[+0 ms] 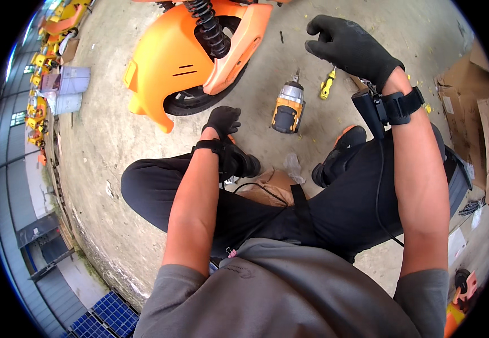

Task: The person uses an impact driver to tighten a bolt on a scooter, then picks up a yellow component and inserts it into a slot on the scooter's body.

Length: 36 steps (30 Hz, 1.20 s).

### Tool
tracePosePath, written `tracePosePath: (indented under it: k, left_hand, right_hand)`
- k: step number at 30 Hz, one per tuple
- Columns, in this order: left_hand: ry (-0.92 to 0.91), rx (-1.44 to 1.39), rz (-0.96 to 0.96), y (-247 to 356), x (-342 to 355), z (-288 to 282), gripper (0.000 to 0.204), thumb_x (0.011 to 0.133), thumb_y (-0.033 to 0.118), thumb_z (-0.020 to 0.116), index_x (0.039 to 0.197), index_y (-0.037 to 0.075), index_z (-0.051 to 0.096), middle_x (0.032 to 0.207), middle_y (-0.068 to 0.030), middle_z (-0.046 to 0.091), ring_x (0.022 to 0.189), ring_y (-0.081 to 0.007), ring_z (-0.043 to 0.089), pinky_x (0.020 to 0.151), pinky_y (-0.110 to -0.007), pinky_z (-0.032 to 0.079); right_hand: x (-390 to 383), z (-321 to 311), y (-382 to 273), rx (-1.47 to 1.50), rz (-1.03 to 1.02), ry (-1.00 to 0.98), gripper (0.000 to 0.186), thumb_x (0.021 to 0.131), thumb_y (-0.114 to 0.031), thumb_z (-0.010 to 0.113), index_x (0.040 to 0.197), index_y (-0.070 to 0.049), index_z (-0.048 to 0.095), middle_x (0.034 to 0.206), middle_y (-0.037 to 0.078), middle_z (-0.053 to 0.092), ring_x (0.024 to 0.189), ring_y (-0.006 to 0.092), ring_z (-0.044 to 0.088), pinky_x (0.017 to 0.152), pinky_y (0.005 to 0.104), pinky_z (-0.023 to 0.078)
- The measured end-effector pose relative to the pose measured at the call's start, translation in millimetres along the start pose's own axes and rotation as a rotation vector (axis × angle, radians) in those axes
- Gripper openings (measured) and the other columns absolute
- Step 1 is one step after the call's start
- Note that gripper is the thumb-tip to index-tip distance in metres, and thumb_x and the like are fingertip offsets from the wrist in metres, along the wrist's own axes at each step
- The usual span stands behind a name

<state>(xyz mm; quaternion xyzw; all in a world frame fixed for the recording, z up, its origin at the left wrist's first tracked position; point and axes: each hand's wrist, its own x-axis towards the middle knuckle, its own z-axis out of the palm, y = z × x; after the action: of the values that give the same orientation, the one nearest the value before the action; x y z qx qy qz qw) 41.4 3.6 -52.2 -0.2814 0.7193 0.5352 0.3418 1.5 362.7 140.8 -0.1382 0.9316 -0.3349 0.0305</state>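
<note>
Both hands wear black gloves, and they sit well apart. The left hand [222, 120] is curled in toward a fist; whether anything lies inside the curl cannot be made out. Ahead of the right knee, the right hand [352, 49] is bent at the fingers, with a gap between thumb and forefinger and nothing visible in that gap.

Ahead of the left hand, and nearest to it, stands an orange body panel [163, 62] over a black wheel [191, 101], with a black coil spring [213, 34] rising beside the wheel, farther forward of that hand. Between the two hands, a yellow-and-black power tool [288, 110] rests on the concrete floor [250, 152], its metal nose pointing away from the person. Just beside it, on the side toward the right hand and nearer the body than that hand, lies a screwdriver [327, 87] with a yellow handle. A small dark piece [281, 37] is on the floor to the left of the right hand.

Closer to the body than either hand, a brown bag [269, 187] and some clear plastic [293, 167] lie between the feet. Cardboard [461, 107] stands well to the right of the right hand.
</note>
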Motion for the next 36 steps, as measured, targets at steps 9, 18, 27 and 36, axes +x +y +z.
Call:
tracePosePath:
  k: [9, 18, 27, 36]
  left_hand:
    - [0.216, -0.068, 0.187, 9.1, 2.1, -4.2, 0.020, 0.086, 0.019, 0.062, 0.079, 0.000, 0.062, 0.070, -0.0084, 0.062, 0.058, -0.0198, 0.066, 0.048, -0.031, 0.048]
    - [0.404, -0.062, 0.354, 13.6, -3.7, 1.4, 0.030, 0.088, 0.026, 0.063, 0.081, -0.003, 0.062, 0.073, -0.0113, 0.066, 0.057, -0.0204, 0.066, 0.051, -0.034, 0.050]
    - [0.590, -0.099, 0.426, 26.4, -13.9, -1.9, 0.036, 0.093, 0.034, 0.064, 0.082, 0.000, 0.061, 0.071, -0.0068, 0.064, 0.056, -0.0162, 0.064, 0.048, -0.028, 0.049]
    - [0.521, -0.227, 0.444, 28.4, -12.7, -1.2, 0.026, 0.092, 0.025, 0.064, 0.083, 0.001, 0.063, 0.072, -0.0072, 0.065, 0.058, -0.0161, 0.063, 0.053, -0.028, 0.050]
  right_hand:
    - [-1.7, -4.4, -2.5, 0.020, 0.072, -0.035, 0.042, 0.082, -0.031, 0.063, 0.110, 0.000, 0.061, 0.084, 0.016, 0.066, 0.076, 0.0271, 0.067, 0.072, 0.0388, 0.052]
    - [-0.3, -0.7, -2.9, 0.047, 0.058, -0.028, 0.037, 0.083, -0.026, 0.065, 0.108, 0.000, 0.062, 0.080, 0.015, 0.065, 0.071, 0.0259, 0.063, 0.068, 0.0378, 0.051]
    - [0.3, 2.9, -0.3, 0.056, 0.062, -0.048, 0.036, 0.085, -0.025, 0.066, 0.110, 0.001, 0.061, 0.079, 0.014, 0.064, 0.071, 0.0242, 0.061, 0.069, 0.0361, 0.049]
    - [-0.7, 2.2, -4.7, 0.067, 0.105, -0.088, 0.037, 0.084, -0.027, 0.066, 0.110, -0.001, 0.061, 0.078, 0.012, 0.064, 0.072, 0.0243, 0.062, 0.068, 0.0367, 0.049]
